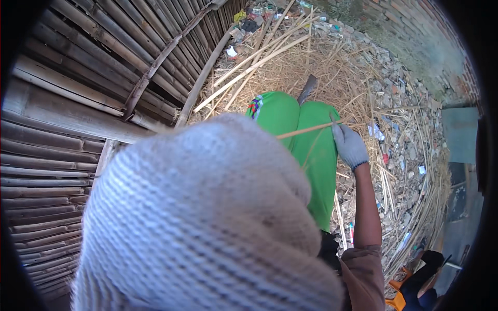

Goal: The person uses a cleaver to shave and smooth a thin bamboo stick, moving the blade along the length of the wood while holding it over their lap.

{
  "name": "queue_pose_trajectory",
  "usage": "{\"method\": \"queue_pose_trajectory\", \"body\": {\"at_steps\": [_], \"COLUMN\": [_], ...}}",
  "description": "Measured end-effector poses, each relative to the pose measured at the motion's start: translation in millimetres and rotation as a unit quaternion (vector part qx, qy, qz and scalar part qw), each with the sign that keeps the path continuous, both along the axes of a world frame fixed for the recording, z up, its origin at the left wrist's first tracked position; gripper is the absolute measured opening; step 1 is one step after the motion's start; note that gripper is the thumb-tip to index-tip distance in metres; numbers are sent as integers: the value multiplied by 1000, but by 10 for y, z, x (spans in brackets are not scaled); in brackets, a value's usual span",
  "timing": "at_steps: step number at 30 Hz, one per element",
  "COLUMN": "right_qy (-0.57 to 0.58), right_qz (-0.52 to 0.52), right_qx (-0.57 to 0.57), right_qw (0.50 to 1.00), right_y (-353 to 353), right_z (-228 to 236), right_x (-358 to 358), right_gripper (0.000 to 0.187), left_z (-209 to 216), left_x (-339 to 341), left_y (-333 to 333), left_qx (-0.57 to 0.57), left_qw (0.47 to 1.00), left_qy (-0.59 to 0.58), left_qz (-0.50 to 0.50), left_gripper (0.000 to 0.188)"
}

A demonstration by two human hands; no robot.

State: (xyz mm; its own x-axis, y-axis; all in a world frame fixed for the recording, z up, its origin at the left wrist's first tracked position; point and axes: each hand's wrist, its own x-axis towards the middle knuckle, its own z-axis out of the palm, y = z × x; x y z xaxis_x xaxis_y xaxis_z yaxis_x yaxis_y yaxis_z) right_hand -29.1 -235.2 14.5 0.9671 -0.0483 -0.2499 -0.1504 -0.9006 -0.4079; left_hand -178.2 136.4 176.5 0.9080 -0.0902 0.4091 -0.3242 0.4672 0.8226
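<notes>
Your right hand point(351, 145) is pinching the strip point(306, 130) across your green-clad knees point(319, 166), but your left hand point(202, 192) blocks the camera so I can't tell its grip. If that 1 pinch slips, I'd guess the strip could flick loose, and a knee shift might knock the blade point(307, 89) by the straw point(358, 80).

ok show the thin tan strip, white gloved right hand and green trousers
Thin tan strip point(307, 130), head view: middle
White gloved right hand point(351, 145), head view: glove's middle
Green trousers point(322, 171), head view: right thigh
</notes>
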Motion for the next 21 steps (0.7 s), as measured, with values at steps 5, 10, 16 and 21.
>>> {"method": "queue_pose_trajectory", "body": {"at_steps": [5, 10, 16, 21], "right_qy": [-33, -62, -54, -41], "right_qz": [12, -11, -9, 7], "right_qx": [4, 20, 24, 33], "right_qw": [999, 998, 998, 999], "right_y": [-100, -81, -87, -95], "right_z": [-37, -41, -7, 46], "right_x": [35, -22, 22, -29], "right_gripper": [72, 74, 69, 69], "left_z": [-11, 141, -1116, -1518], "left_x": [119, 851, 2105, 1356], "left_y": [91, 320, 387, -737], "left_qx": [14, 98, 340, 411], "left_qw": [999, 978, 904, 905], "left_qy": [-31, -132, -132, -110], "left_qz": [30, 127, 222, 9], "left_gripper": [45, 42, 33, 47]}}
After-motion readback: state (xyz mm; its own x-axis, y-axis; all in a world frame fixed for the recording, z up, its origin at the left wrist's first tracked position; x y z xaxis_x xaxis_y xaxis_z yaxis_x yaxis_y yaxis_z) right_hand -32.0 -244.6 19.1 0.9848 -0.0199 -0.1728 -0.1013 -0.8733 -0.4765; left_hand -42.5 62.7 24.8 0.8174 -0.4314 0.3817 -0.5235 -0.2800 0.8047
